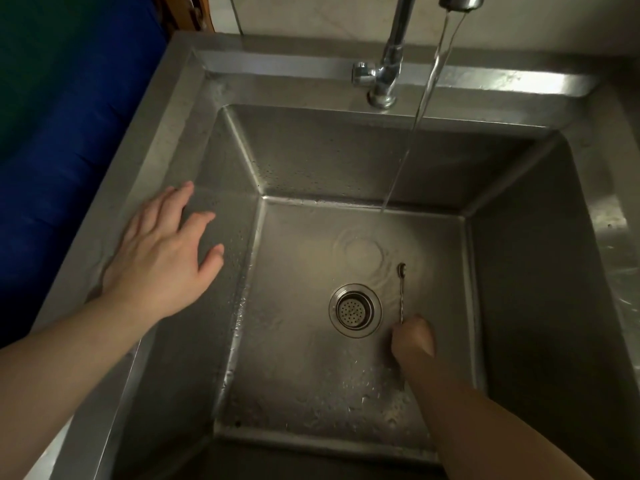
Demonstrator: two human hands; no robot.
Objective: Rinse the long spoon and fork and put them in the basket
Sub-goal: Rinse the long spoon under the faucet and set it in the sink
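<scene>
The long spoon (402, 292) is pinched by the closed right hand (412, 337) beside the drain (355, 310); slippage from the wet grip is risked. The left hand (162, 251) is spread empty on the sink (166, 140) rim.

Dim kitchen corner around a steel sink

Pale tiled wall (311, 12) rises behind the sink (346, 69); a chrome tap (388, 64) stands at its back rim, blue cloth (69, 133) hanging left.
</scene>
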